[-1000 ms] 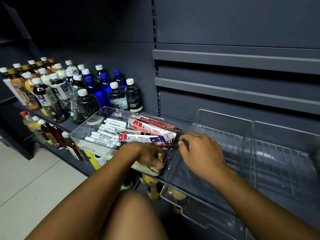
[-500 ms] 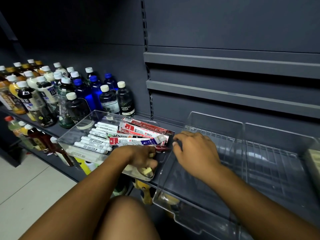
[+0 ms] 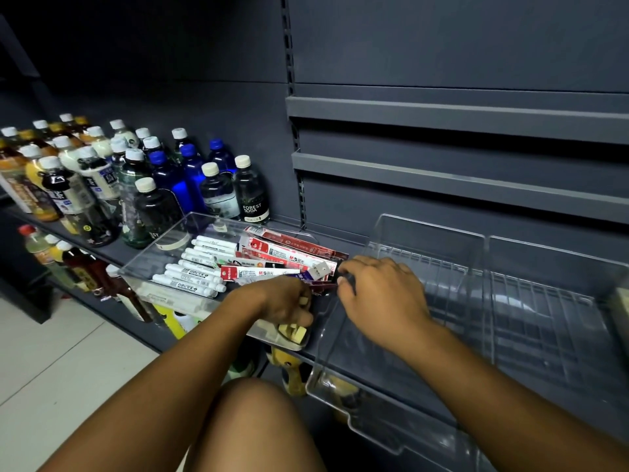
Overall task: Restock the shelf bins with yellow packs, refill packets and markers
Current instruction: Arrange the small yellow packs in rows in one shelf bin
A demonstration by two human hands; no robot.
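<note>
A clear bin point(image 3: 146, 264) on the shelf holds several white markers point(image 3: 194, 272) on its left and red-and-white refill packets point(image 3: 282, 253) on its right. My left hand point(image 3: 286, 303) is inside the bin's near right corner, fingers curled round small yellow packs point(image 3: 294, 332). My right hand point(image 3: 377, 291) reaches over the wall of the neighbouring clear bin point(image 3: 425, 240); its fingertips pinch the end of a dark red refill packet point(image 3: 321, 287) at the first bin's right edge.
Many drink bottles point(image 3: 163, 199) crowd the shelf to the left, with more on the shelf below. A third clear bin point(image 3: 561, 267) stands at the right. Grey shelf rails point(image 3: 442, 117) run above. My knee point(image 3: 252, 420) is below the hands.
The camera has shifted slightly. Both hands stay at the first bin's right side, my left working lower among the yellow packs.
</note>
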